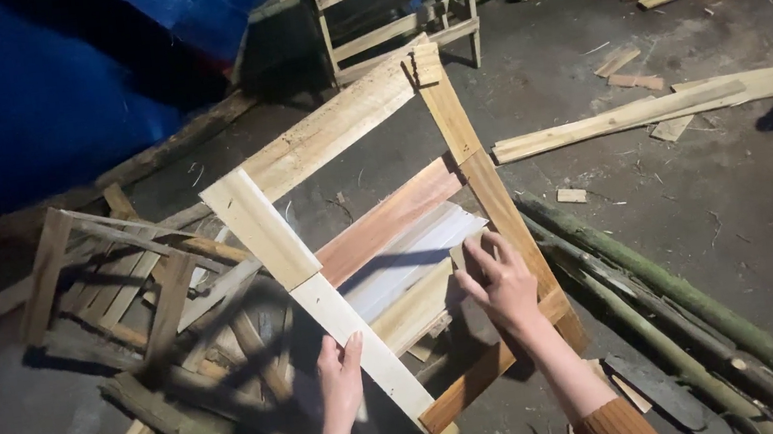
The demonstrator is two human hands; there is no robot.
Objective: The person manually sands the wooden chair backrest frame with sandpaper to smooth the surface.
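Dimly, we see our left hand (340, 379) gripping the pale side rail of the wooden frame (264, 229) on the floor; our right hand (501, 283) lies spread on its inner slats (411, 258), whose lower ends sink into shadow.

Blue tarp (23, 93) — pale, reddish wooden frame (387, 217)

One head-worn view looks steeply down and forward from above the wooden frame (379, 237), close enough that both forearms enter from the bottom edge (floor and scattered planks (618, 118) fill the far half).
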